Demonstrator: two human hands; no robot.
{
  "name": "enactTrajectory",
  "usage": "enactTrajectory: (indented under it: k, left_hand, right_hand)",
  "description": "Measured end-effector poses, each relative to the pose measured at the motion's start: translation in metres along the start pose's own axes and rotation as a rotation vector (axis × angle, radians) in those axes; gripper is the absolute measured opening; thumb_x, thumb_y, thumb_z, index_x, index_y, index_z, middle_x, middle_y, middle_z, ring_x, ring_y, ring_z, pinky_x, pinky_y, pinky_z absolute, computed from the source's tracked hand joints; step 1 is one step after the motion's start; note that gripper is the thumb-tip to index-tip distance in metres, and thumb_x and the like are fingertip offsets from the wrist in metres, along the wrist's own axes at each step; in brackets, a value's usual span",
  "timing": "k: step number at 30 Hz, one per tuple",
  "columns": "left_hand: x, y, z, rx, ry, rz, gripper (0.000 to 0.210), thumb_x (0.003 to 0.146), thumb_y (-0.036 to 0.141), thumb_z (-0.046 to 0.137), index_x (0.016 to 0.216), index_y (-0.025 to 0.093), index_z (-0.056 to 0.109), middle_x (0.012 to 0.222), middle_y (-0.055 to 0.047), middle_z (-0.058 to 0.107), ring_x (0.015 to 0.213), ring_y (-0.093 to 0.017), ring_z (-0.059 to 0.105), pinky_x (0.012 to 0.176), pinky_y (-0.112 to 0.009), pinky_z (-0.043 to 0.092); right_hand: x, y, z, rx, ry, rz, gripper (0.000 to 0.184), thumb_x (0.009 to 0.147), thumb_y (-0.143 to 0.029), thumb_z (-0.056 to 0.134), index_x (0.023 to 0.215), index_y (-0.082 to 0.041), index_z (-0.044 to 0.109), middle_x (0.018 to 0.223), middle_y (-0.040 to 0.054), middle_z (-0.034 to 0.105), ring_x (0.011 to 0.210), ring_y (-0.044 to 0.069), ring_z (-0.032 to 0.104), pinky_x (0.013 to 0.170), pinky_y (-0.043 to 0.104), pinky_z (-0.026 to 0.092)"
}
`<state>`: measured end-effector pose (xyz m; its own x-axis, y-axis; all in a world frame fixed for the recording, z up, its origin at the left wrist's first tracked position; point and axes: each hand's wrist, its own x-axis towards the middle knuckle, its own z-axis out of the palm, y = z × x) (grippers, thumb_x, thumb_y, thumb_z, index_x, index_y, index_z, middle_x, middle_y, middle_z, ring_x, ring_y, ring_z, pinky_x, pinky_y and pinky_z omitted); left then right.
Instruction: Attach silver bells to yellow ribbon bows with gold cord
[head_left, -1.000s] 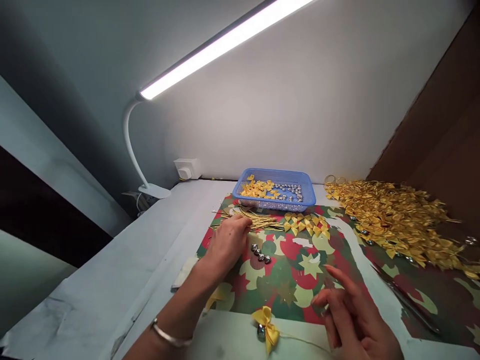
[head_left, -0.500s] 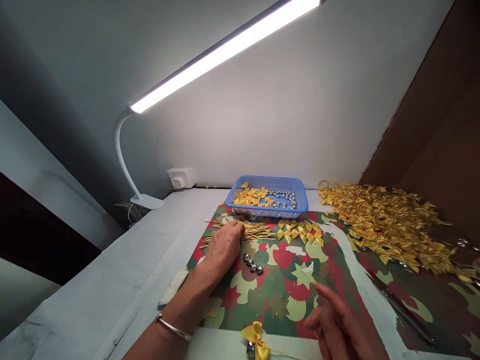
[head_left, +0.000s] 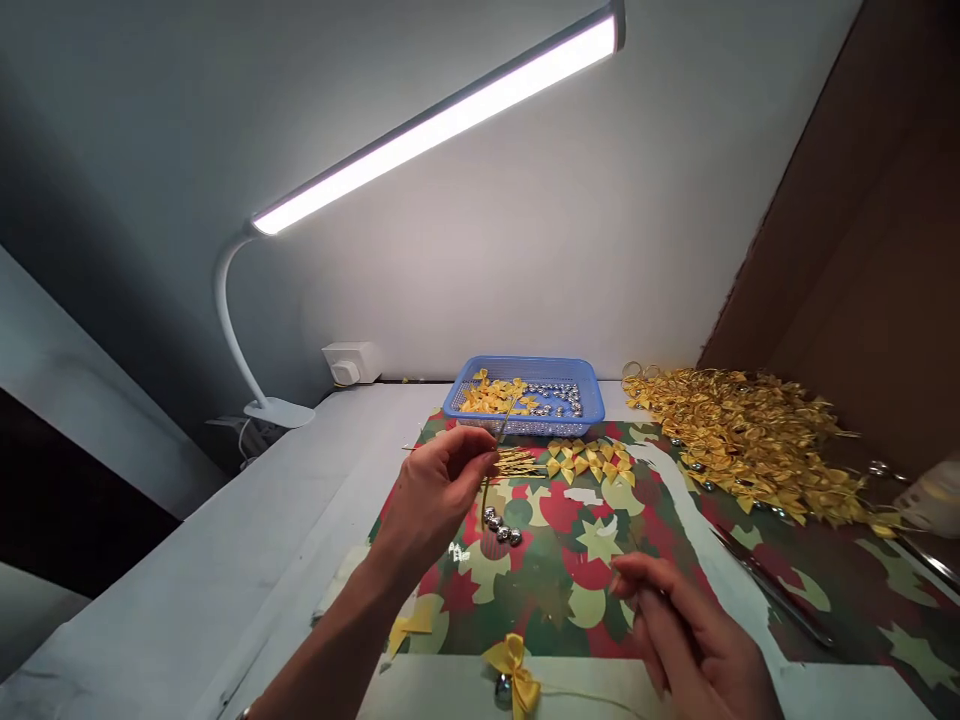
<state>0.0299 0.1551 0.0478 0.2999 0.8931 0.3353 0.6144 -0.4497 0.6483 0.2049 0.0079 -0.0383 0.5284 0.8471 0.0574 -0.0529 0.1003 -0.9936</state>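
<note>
My left hand (head_left: 442, 490) pinches a thin gold twist tie (head_left: 485, 500) between thumb and fingertips. The tie stands nearly upright, above several silver jingle bells (head_left: 501, 527) lying in a short row on the patterned mat. Just beyond this hand is a bundle of gold twist ties (head_left: 517, 463). My right hand (head_left: 679, 630) hovers over the mat's lower right with its fingers curled together; whatever they may hold is hidden. A yellow ribbon bow with a bell (head_left: 511, 672) lies at the front edge, a thin tie trailing right from it.
Behind the mat (head_left: 555, 600) stands a blue basket (head_left: 598, 400) of bows and bells. Several yellow bows (head_left: 592, 460) lie in rows before it. Right are a heap of gold bow pieces (head_left: 750, 435) and tweezers (head_left: 776, 590). A lit lamp (head_left: 442, 125) hangs above.
My left hand has lifted off the bundle of ties and turned, now with one gold twist tie in its fingertips. My right hand's fingers have drawn closer together. The view has shifted slightly.
</note>
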Motion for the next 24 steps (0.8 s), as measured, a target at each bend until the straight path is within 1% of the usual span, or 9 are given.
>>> enactTrajectory:
  k: [3,6,9,12,15,17,20,22,24]
  left_hand:
    - [-0.007,0.007,-0.001,-0.043,0.051,0.026,0.009,0.094,0.023,0.058,0.09,0.018,0.066,0.081,0.0,0.073,0.074,-0.017,0.072,0.066,-0.027,0.06]
    - [0.001,-0.004,0.001,0.003,0.115,0.034,0.009,0.094,0.023,0.061,0.091,0.016,0.067,0.081,-0.001,0.072,0.073,-0.018,0.07,0.068,-0.031,0.059]
    - [0.017,-0.02,0.002,0.101,0.156,0.041,0.018,0.095,0.028,0.062,0.107,0.016,0.066,0.104,-0.005,0.071,0.088,-0.021,0.07,0.078,-0.041,0.059]
    - [0.026,-0.031,0.006,0.192,0.096,0.06,0.024,0.096,0.03,0.061,0.117,0.019,0.064,0.121,-0.009,0.067,0.1,-0.024,0.067,0.085,-0.045,0.057]
    - [0.027,-0.039,0.014,0.251,-0.004,0.057,0.025,0.096,0.03,0.06,0.119,0.02,0.063,0.124,-0.009,0.066,0.1,-0.023,0.067,0.085,-0.044,0.057]
    - [0.025,-0.042,0.019,0.267,-0.034,0.041,0.026,0.096,0.03,0.06,0.12,0.021,0.063,0.124,-0.009,0.065,0.1,-0.024,0.067,0.085,-0.044,0.057]
    - [0.024,-0.038,0.021,0.234,-0.034,0.019,0.024,0.096,0.03,0.06,0.119,0.022,0.064,0.126,-0.009,0.065,0.102,-0.024,0.066,0.087,-0.045,0.057]
    - [0.022,-0.028,0.018,0.164,-0.022,0.013,0.023,0.096,0.03,0.06,0.116,0.021,0.065,0.123,-0.009,0.066,0.1,-0.023,0.067,0.086,-0.044,0.057]
    - [0.016,-0.012,0.014,0.053,-0.018,0.019,0.018,0.095,0.03,0.061,0.108,0.018,0.067,0.112,-0.007,0.07,0.094,-0.022,0.069,0.082,-0.042,0.058]
  right_hand:
    - [0.003,-0.018,0.003,0.026,-0.046,-0.023,0.031,0.087,-0.051,0.064,0.101,-0.026,0.076,0.084,0.0051,0.069,0.054,0.009,0.05,0.046,0.014,0.043]
    - [0.004,-0.027,0.007,-0.011,-0.112,-0.078,0.03,0.089,-0.048,0.062,0.101,-0.025,0.077,0.081,0.0048,0.068,0.057,0.01,0.05,0.043,0.014,0.04]
    - [0.002,-0.027,0.01,-0.007,-0.137,-0.103,0.032,0.088,-0.049,0.063,0.098,-0.022,0.077,0.078,0.0052,0.067,0.058,0.012,0.053,0.042,0.016,0.04]
    - [0.001,-0.023,0.013,0.021,-0.149,-0.101,0.033,0.086,-0.05,0.065,0.094,-0.021,0.077,0.075,0.0054,0.068,0.058,0.013,0.053,0.046,0.018,0.043]
    - [0.0,-0.019,0.013,0.04,-0.176,-0.082,0.033,0.086,-0.05,0.065,0.094,-0.02,0.077,0.076,0.0052,0.068,0.053,0.011,0.05,0.045,0.018,0.042]
    - [0.0,-0.017,0.012,0.034,-0.185,-0.071,0.034,0.086,-0.051,0.065,0.094,-0.019,0.077,0.075,0.0051,0.067,0.055,0.011,0.051,0.047,0.019,0.042]
    - [-0.001,-0.016,0.01,-0.007,-0.176,-0.076,0.035,0.087,-0.052,0.064,0.096,-0.021,0.077,0.076,0.0056,0.068,0.067,0.016,0.06,0.054,0.02,0.047]
    - [-0.002,-0.018,0.008,-0.021,-0.157,-0.079,0.035,0.087,-0.052,0.063,0.096,-0.021,0.077,0.078,0.006,0.069,0.076,0.018,0.064,0.061,0.021,0.05]
    - [-0.003,-0.021,0.008,-0.01,-0.146,-0.058,0.035,0.087,-0.052,0.063,0.097,-0.022,0.077,0.079,0.0058,0.07,0.075,0.017,0.063,0.061,0.021,0.049]
